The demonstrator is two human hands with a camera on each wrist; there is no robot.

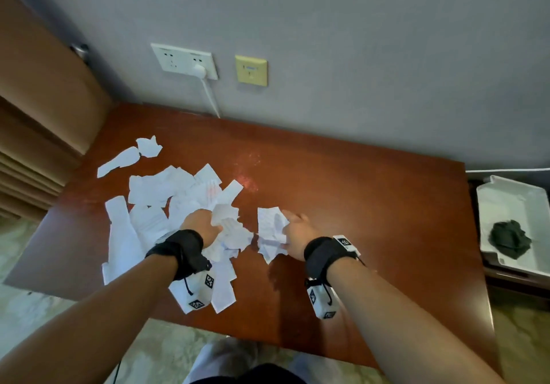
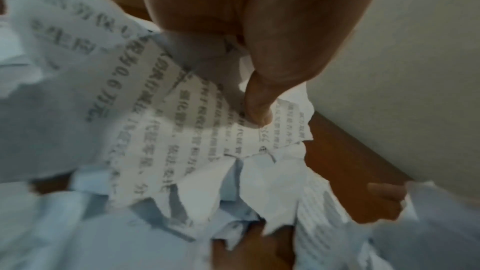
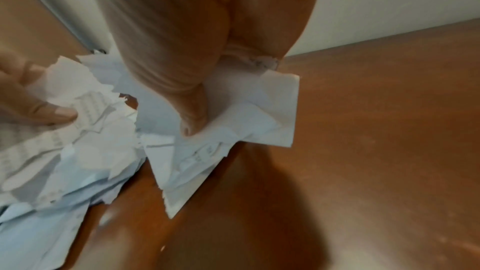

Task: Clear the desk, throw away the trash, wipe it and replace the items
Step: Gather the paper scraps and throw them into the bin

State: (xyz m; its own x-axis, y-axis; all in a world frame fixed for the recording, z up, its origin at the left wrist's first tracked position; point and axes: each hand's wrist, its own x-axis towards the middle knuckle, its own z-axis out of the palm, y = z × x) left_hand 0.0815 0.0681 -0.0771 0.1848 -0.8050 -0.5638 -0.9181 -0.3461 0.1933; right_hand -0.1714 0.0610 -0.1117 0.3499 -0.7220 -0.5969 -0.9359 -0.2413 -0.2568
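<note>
- L grip point(image 1: 200, 226) curled round torn paper wad point(image 1: 231, 230); R grip point(image 1: 299, 231) pinching paper scraps point(image 1: 269, 229).
- Risk: loose hold, bits drop off desk point(image 1: 357, 205) edge to floor point(image 1: 166, 345).

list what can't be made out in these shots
Print on the torn paper: blurred in the left wrist view, too small in the head view.
Left hand fingertips: buried in the paper it grips, head view.
White tray: cut by the right edge, head view.
Dark wad in it: too small to identify.
</note>
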